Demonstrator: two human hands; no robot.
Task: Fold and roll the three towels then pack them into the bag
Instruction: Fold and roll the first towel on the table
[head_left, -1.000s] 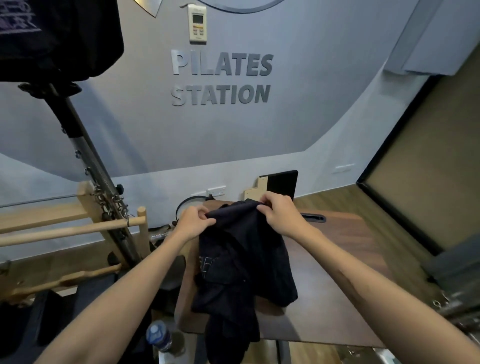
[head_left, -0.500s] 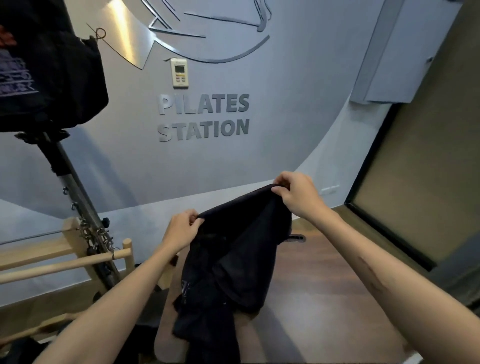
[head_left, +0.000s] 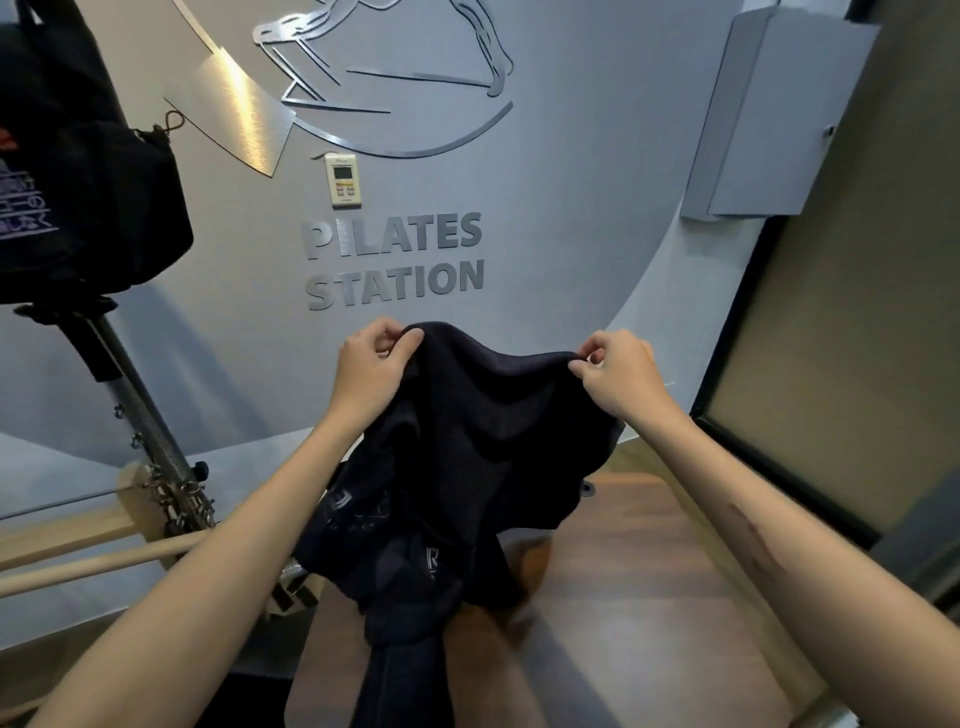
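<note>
Head view: the left hand and the right hand each pinch the top edge of a dark navy towel, stretched between them, its lower part hanging bunched below both hands over the wooden desk.

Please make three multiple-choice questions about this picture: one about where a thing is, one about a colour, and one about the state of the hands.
1. Where is the black bag?
A. On the table
B. Hanging at the upper left
C. On the floor at the right

2. What colour is the towel?
A. White
B. Red
C. Dark navy

3. How do the hands hold the towel?
A. Both pinch its top edge
B. Only the right hand holds it
C. Both press it flat on the table

Answers:
1 B, it hangs from a stand beside the wall.
2 C, the cloth is very dark.
3 A, the left hand and right hand pinch the edge above the table.
</note>
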